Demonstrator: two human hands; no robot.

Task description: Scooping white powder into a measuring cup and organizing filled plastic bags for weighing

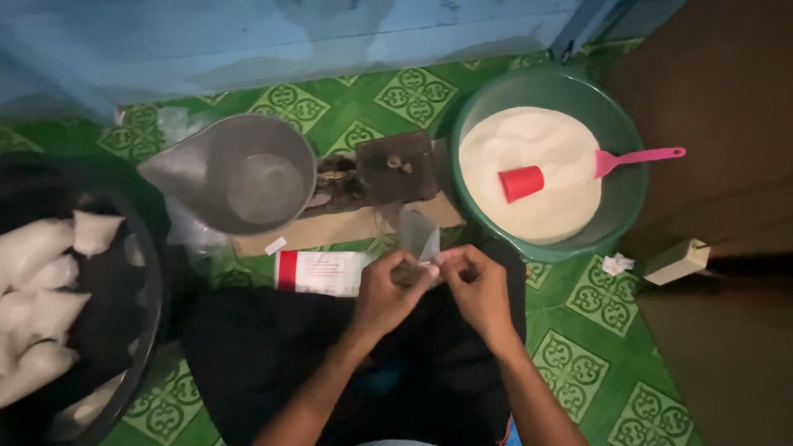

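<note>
**Both hands pinching a small clear plastic bag, centre of frame**

Far left: dark round basin (144, 272) with filled white packets (41, 310) piled inside, cut off by the left edge. Right of it, upper-centre left: grey metal scoop pan (248, 173) with pouring spout pointing left, sitting on a small dark scale (396, 165); clear plastic crumpled beneath the pan. Under the scale a strip of brown cardboard (330, 227). Just below that, a white box with a red end (318, 272) lying flat on the floor.

Lower centre: person seated, dark cloth over the lap (273, 355). Left hand (387, 291) and right hand (477, 285) meet above the lap, fingertips closed in a pinch on the lower edge of a small clear plastic bag (417, 235). Bag stands up from the fingers, appears empty, its top in front of the cardboard. Both hands curled, not open.

Right of centre: green basin (624, 206) full of white granules (537, 157), red cup (521, 182) lying in them, pink scoop (636, 157) resting with handle over the right rim. Further right on the floor: crumpled white scrap (615, 264), small pale box (677, 260).

Floor (578, 363) covered in green patterned sheet; pale blue wall (248, 33) across the top.
</note>
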